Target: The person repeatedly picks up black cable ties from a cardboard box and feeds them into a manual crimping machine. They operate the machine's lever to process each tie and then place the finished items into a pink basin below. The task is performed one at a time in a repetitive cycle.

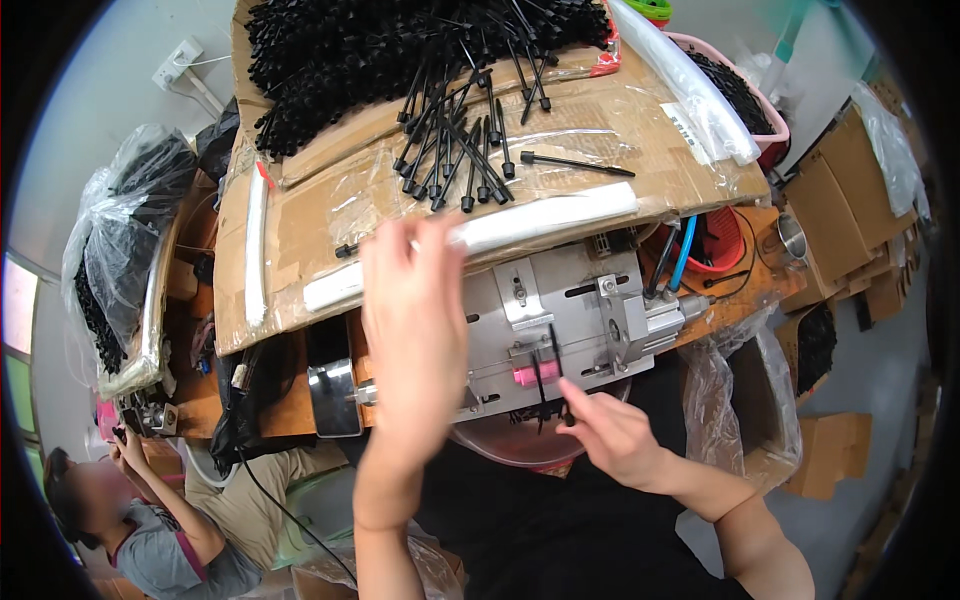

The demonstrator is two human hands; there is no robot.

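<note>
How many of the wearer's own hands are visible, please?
2: the left hand, blurred, in front of the cardboard; the right hand near the machine, seemingly pinching a black stick. Neither is hidden.

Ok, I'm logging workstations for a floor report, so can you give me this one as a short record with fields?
Left hand: raised in front of the cardboard; blurred, grip unclear
Right hand: pinching a thin black stick
Machine: metal, with a pink block near its front
Stock: heap of black sticks on the cardboard
Right side: red basket
Lower left: another person, hands raised
</note>
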